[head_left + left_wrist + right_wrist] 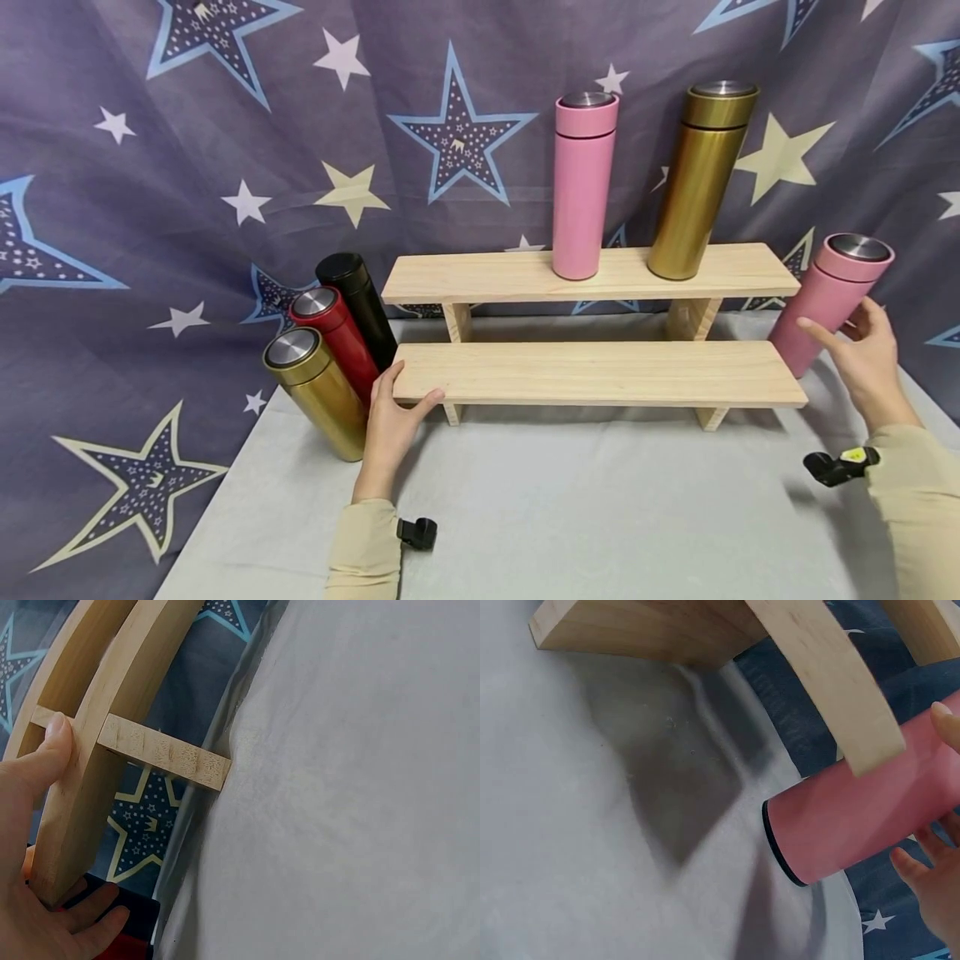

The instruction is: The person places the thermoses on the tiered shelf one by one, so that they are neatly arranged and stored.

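Observation:
My left hand (392,423) grips the left end of the lower board of a two-tier wooden shelf (600,372). In the left wrist view the thumb (56,742) lies across the board and the fingers curl around its end. At the shelf's right end, my right hand (866,362) holds a pink thermos bottle (825,304), thumb on one side and fingers on the other. The bottle's dark base edge (781,844) shows close over the table in the right wrist view. Another pink bottle (583,196) and a tall gold bottle (697,187) stand on the upper board.
Left of the shelf, beside my left hand, stand a gold bottle (322,400), a red bottle (341,333) and a black bottle (360,304). A pale cloth covers the table (562,508). Behind it hangs a star-patterned curtain (300,125).

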Demonstrator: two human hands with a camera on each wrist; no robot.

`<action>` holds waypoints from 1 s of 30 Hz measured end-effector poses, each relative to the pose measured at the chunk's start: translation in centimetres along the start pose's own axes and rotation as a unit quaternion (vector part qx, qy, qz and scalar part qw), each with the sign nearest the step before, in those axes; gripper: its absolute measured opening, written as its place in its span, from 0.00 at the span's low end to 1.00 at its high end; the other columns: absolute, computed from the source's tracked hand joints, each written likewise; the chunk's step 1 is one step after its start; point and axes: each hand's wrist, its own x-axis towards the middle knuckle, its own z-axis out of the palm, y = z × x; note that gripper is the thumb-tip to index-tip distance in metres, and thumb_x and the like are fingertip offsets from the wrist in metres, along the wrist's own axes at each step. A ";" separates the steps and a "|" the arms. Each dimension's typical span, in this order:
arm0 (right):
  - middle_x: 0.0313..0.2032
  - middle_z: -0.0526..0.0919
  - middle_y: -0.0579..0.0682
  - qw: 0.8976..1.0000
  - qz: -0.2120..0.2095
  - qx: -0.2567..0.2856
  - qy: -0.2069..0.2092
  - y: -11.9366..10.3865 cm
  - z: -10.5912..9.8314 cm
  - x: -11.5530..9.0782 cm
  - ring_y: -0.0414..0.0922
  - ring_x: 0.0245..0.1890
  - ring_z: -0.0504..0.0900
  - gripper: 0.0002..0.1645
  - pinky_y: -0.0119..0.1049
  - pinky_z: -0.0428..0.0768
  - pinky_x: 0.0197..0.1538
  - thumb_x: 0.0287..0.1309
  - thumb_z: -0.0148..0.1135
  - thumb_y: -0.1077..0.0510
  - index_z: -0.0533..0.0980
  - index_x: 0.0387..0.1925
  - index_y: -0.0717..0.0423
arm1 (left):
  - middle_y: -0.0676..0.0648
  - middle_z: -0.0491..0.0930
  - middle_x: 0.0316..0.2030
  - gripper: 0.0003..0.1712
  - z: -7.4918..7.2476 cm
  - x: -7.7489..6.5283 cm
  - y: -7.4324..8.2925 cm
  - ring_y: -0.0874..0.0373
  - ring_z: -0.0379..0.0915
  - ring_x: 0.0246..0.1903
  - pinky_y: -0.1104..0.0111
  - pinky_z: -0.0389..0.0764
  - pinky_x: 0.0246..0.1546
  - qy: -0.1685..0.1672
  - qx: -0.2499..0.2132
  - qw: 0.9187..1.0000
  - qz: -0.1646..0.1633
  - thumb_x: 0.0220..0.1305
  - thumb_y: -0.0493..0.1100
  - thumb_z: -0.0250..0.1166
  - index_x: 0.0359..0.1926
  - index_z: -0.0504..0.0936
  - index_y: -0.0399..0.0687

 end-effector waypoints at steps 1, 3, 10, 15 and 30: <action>0.58 0.69 0.40 1.000 0.005 -0.002 0.004 0.0 0.1 0.0 0.35 0.56 0.68 0.46 0.23 0.65 0.56 0.58 0.70 0.50 0.58 0.74 0.36 | 0.38 0.57 0.71 0.51 0.0 0.0 0.0 0.43 0.55 0.70 0.49 0.60 0.67 -0.001 0.000 1.000 -0.001 0.54 0.54 0.77 0.73 0.62 0.45; 0.60 0.67 0.42 1.000 0.011 -0.014 0.000 -0.1 0.3 0.1 0.37 0.58 0.67 0.47 0.27 0.65 0.60 0.59 0.69 0.48 0.56 0.75 0.37 | 0.38 0.57 0.71 0.51 0.0 0.0 -0.1 0.42 0.54 0.70 0.48 0.60 0.67 -0.002 0.001 1.000 -0.004 0.54 0.55 0.76 0.73 0.62 0.45; 0.62 0.65 0.45 0.999 0.021 -0.045 -0.006 -0.9 0.7 0.1 0.38 0.59 0.65 0.51 0.33 0.64 0.65 0.59 0.69 0.46 0.51 0.77 0.43 | 0.39 0.57 0.71 0.51 0.0 -0.1 0.0 0.43 0.55 0.70 0.48 0.60 0.67 -0.001 0.001 1.000 -0.007 0.54 0.55 0.76 0.73 0.62 0.46; 0.61 0.66 0.43 0.999 0.033 -0.036 0.009 -1.0 0.8 0.1 0.36 0.57 0.65 0.51 0.32 0.64 0.65 0.58 0.70 0.45 0.53 0.76 0.41 | 0.38 0.57 0.71 0.51 0.0 0.0 0.1 0.42 0.55 0.70 0.48 0.60 0.67 0.002 0.005 1.000 -0.008 0.54 0.55 0.76 0.73 0.62 0.46; 0.47 0.66 0.27 0.997 0.052 -0.027 0.042 -1.4 0.8 -0.1 0.27 0.46 0.65 0.48 0.28 0.64 0.59 0.55 0.72 0.48 0.58 0.74 0.39 | 0.39 0.58 0.70 0.51 0.0 0.0 -0.1 0.44 0.54 0.70 0.49 0.59 0.68 -0.002 0.008 1.000 -0.007 0.54 0.56 0.76 0.73 0.62 0.46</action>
